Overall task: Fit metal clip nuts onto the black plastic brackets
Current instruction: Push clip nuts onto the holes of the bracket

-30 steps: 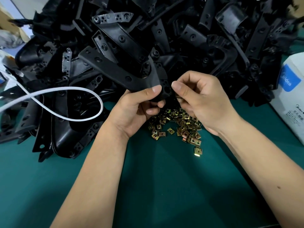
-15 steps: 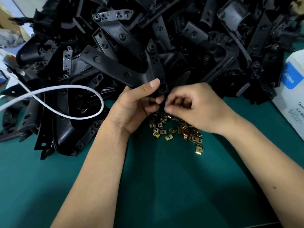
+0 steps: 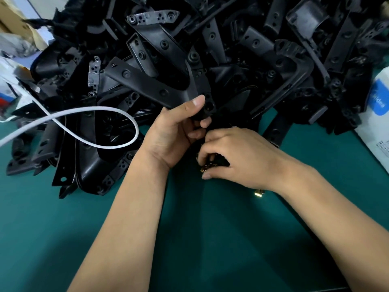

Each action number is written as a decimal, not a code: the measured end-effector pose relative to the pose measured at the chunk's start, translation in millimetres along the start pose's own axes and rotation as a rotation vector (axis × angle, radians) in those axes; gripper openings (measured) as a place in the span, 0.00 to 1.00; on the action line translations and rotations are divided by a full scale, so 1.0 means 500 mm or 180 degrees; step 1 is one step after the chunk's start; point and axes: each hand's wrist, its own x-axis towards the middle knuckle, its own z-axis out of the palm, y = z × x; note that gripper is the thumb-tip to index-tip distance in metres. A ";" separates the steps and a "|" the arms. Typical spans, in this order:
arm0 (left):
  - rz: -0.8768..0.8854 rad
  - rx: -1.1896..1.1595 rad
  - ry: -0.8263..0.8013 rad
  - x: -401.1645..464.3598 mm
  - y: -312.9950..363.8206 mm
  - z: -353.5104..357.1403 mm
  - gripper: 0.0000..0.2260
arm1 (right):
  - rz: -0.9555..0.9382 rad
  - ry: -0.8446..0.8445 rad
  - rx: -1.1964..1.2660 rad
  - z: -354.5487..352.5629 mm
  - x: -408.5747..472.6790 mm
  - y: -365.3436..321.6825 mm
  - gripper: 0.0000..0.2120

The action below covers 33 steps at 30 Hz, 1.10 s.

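My left hand [image 3: 174,133] grips the near end of a long black plastic bracket [image 3: 151,85], thumb on top, and holds it above the green mat. My right hand [image 3: 237,157] is lower, palm down over the heap of brass clip nuts, with its fingers curled into the heap. It hides most of the nuts. A few clip nuts [image 3: 207,167] show under its fingertips, and one clip nut [image 3: 259,193] lies apart by the wrist. I cannot tell whether the fingers pinch a nut.
A big pile of black brackets [image 3: 252,49] fills the far half of the green mat [image 3: 200,239]. A white cable [image 3: 88,114] loops over the pile at left. A white box with a blue label [image 3: 376,127] stands at the right edge.
My right hand has dropped from the bracket's end down onto the clip nut heap and now covers it. The left hand keeps the bracket in about the same place.
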 end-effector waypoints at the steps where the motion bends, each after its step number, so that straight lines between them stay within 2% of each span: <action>1: 0.0003 -0.0015 0.0008 0.000 0.000 0.000 0.07 | -0.0015 -0.0023 0.0012 -0.001 0.000 0.001 0.11; 6: -0.0019 -0.0038 -0.0011 0.002 -0.001 -0.006 0.08 | -0.0017 0.0041 -0.0012 0.001 -0.002 0.010 0.08; 8: -0.0024 -0.0031 -0.0078 0.002 -0.001 -0.010 0.09 | 0.0059 0.0255 0.0244 0.002 -0.003 0.015 0.06; 11: -0.0019 -0.0010 -0.0232 0.003 0.000 -0.016 0.16 | 0.0326 0.0929 0.1464 -0.001 -0.005 0.030 0.03; 14: -0.0028 0.0117 -0.0370 0.003 0.003 -0.023 0.16 | 0.0598 0.1422 0.2567 -0.007 -0.003 0.041 0.05; 16: -0.0074 0.0169 -0.0422 0.003 0.002 -0.024 0.16 | 0.0644 0.1640 0.3410 -0.013 -0.003 0.045 0.06; 18: -0.0138 0.0218 -0.0435 0.003 -0.002 -0.023 0.21 | 0.0563 0.1711 0.3889 -0.018 -0.005 0.047 0.06; 20: -0.0190 0.0297 -0.0500 0.003 -0.006 -0.018 0.25 | 0.0481 0.1723 0.4003 -0.020 -0.006 0.046 0.05; 26: -0.0259 0.0270 -0.0568 0.003 -0.011 -0.008 0.26 | 0.0501 0.1771 0.4050 -0.022 -0.009 0.046 0.03; 33: -0.0353 0.0239 -0.0301 0.005 -0.015 -0.007 0.20 | 0.0678 0.1839 0.3955 -0.013 -0.002 0.036 0.05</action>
